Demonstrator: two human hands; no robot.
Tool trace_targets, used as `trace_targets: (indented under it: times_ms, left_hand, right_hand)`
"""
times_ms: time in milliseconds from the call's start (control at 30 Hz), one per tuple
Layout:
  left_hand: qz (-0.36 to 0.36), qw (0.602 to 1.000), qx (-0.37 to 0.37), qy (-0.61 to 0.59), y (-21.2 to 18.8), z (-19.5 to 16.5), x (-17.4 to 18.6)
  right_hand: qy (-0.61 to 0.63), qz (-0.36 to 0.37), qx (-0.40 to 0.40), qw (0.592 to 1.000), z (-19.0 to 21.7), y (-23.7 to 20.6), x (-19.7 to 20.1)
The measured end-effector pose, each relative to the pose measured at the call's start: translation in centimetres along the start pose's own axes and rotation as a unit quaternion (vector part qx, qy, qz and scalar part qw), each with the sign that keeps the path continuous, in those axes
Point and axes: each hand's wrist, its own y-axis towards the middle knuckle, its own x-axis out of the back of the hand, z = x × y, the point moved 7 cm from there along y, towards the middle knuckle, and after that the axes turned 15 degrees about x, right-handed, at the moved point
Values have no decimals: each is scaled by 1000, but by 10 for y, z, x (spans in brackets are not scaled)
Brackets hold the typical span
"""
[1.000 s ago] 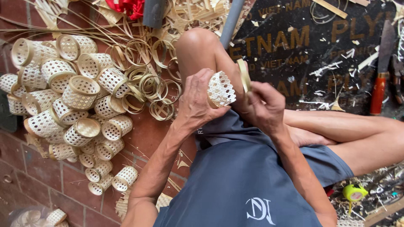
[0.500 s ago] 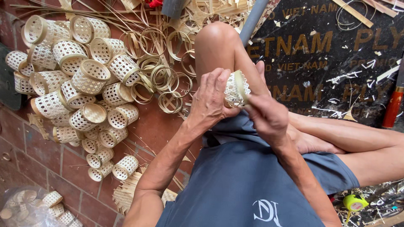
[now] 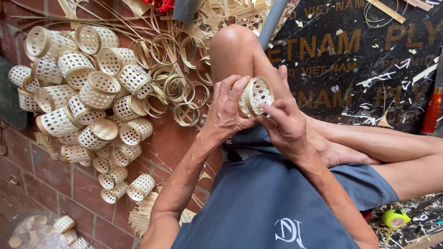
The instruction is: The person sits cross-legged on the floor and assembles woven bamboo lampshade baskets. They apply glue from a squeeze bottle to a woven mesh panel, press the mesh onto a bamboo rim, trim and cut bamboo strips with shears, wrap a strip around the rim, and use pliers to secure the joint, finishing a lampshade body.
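Just above the middle of the frame, against a raised bare knee [image 3: 237,46], a small pale cylindrical basket of open lattice-woven bamboo strips [image 3: 255,96] lies on its side, its long axis slanting and its ringed open mouth turned toward the lower right. The left hand [image 3: 227,110] curls closed around its far end, while the right hand [image 3: 288,127] pinches the near rim with bent fingertips [image 3: 270,107]. At the upper left, a heap of matching woven baskets [image 3: 85,97] and loose bamboo hoops [image 3: 180,87] lies on reddish brick paving [image 3: 170,143].

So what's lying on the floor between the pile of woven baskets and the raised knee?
In the head view, loose bamboo rings lie on the brick floor there.
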Motion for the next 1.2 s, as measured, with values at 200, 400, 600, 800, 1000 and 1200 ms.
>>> trace_targets:
  times_ms: [200, 400, 600, 800, 1000, 1200]
  left_hand:
    - [15, 999, -28, -14, -4, 7, 2]
    - [18, 999, -38, -21, -5, 16, 4]
    - [45, 998, -21, -41, -5, 21, 3]
    - [36, 997, -42, -59, 2, 18, 11]
    - [4, 998, -56, -21, 4, -5, 10]
    - [6, 993, -59, 105, 8, -37, 15]
  right_hand:
    - [114, 3, -99, 989, -40, -9, -1]
    - [-28, 109, 4, 994, -38, 2, -18]
    - [-29, 147, 5, 989, -40, 6, -25]
    - [-142, 96, 67, 983, -22, 10, -8]
    - [-60, 80, -24, 995, -24, 13, -10]
    - [-79, 44, -91, 992, -17, 8, 3]
